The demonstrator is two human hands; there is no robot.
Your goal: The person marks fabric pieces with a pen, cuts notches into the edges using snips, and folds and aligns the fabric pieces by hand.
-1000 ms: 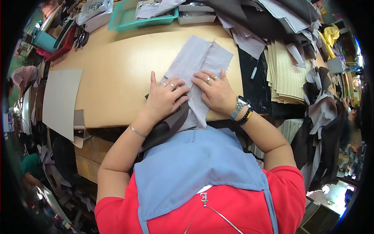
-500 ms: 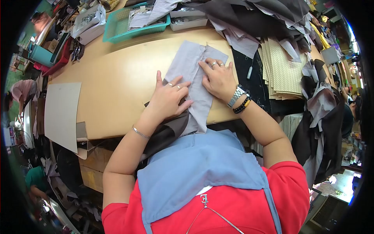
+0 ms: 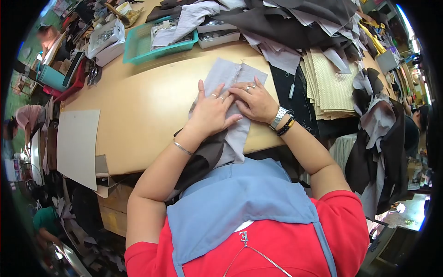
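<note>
A light grey piece of fabric (image 3: 224, 70) with a seam down its middle lies on the wooden table, its lower end hanging over the near edge. My left hand (image 3: 213, 111) rests flat on its left side, fingers spread. From the right, my right hand (image 3: 257, 102) presses on the cloth, its fingers stretched out and their tips meeting those of the left at the seam. Both palms hide the middle of the piece. Dark brown fabric (image 3: 199, 160) emerges from under my left forearm and drapes over the table edge.
A teal basket (image 3: 134, 46) and a white box of small metal parts (image 3: 220, 40) stand at the back. Dark and grey fabrics (image 3: 295, 27) are heaped back right, above stacked woven sheets (image 3: 330, 85). A pale board (image 3: 77, 143) lies left; a white pen-like tool (image 3: 291, 91) lies right.
My left hand has slid up and right along the fabric to the seam, so its fingertips now meet my right hand's. My right hand has shifted slightly down. The view has tilted a little.
</note>
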